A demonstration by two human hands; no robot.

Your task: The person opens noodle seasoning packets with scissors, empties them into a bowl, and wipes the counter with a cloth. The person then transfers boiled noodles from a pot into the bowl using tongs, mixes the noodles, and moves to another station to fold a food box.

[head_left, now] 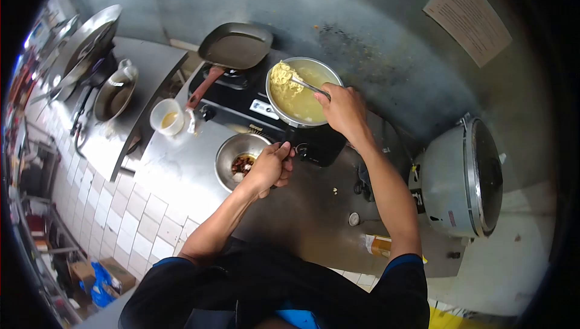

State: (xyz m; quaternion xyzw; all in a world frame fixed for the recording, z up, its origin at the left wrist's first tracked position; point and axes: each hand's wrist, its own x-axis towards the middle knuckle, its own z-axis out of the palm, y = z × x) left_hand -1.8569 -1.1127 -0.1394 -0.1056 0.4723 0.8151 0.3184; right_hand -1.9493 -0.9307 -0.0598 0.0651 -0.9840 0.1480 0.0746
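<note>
The pot point(309, 62) is seated on the right burner of the black stove point(326, 153), at the upper centre of the frame, and contains pale yellow liquid. The left hand point(270, 169), at the centre of the frame, is closed around the pot handle point(291, 135), which projects from the pot's lower edge. The right hand point(343, 108), positioned over the pot's right rim, pinches a slim metal utensil point(309, 86) with its fingers drawn together. The utensil points left, its tip at a clump of noodles point(284, 77) along the pot's upper-left inner side. From my position I cannot tell the form of that tip.

A square pan point(237, 48) occupies the left burner, its reddish-brown handle point(205, 86) directed toward the lower left. Just left of the left hand, a metal bowl point(223, 157) on the counter point(284, 226) contains dark pieces point(243, 163). A white container point(157, 111) with yellow contents stands farther left. I observe a large lidded cooker point(441, 181) at the right of the frame.
</note>
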